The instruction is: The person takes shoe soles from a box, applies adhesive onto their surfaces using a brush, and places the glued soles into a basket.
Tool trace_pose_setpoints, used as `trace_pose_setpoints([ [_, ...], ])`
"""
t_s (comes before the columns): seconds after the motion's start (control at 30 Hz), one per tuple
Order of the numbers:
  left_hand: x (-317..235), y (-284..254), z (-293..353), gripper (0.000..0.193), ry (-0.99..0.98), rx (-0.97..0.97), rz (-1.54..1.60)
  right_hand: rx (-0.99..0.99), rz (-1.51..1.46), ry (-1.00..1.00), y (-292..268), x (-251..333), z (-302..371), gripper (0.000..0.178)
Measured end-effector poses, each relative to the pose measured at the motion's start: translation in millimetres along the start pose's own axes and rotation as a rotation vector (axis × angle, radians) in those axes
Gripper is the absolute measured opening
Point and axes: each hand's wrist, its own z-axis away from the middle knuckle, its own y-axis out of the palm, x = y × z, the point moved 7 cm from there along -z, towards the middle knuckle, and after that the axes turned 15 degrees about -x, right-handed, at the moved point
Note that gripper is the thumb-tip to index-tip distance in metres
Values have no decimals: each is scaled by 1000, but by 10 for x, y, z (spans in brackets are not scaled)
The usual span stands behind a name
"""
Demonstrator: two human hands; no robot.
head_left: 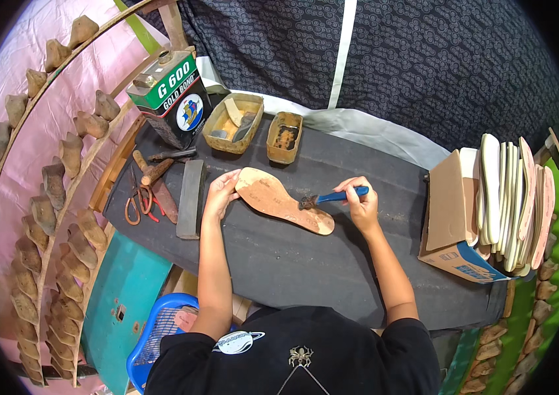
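Note:
My left hand (223, 192) grips a tan shoe insole (267, 196) by the edge of its wide end. The insole is tilted across the front of me, its narrow end pointing right. Between the fingers of my right hand (362, 204) is a brush (333, 197) with a blue handle. Its dark bristle end meets the insole's surface near the narrow part. Faint handwritten marks show on the insole's face. My left palm and some fingers are partly hidden behind the insole.
On the dark-covered table (299, 263) stand a green-and-black metal can (174, 99), a tub of scraps (233, 125), a smaller stained tub (285, 138), a grey block (191, 197), a hammer (156, 172) and scissors (133, 201). A cardboard box (447, 210) holds several soles. Wooden shoe lasts (42, 214) line racks.

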Motion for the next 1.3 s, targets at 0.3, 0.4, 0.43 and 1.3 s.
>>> trace_pose_setpoints([
  [0.3,-7,-2,-3,30,-12,-10,-1,-57,108,-220,-275,122,-101,23],
  [0.4,-26,5,7,29,-15,-16,19,-67,61,-181,-179,157,-84,20],
  [0.43,-32,4,7,29,-16,-20,19,-54,26,-128,-136,156,-77,19],
  [1.3,6,-155,-72,31,-96,-8,477,4,134,-273,972,-200,-799,16],
])
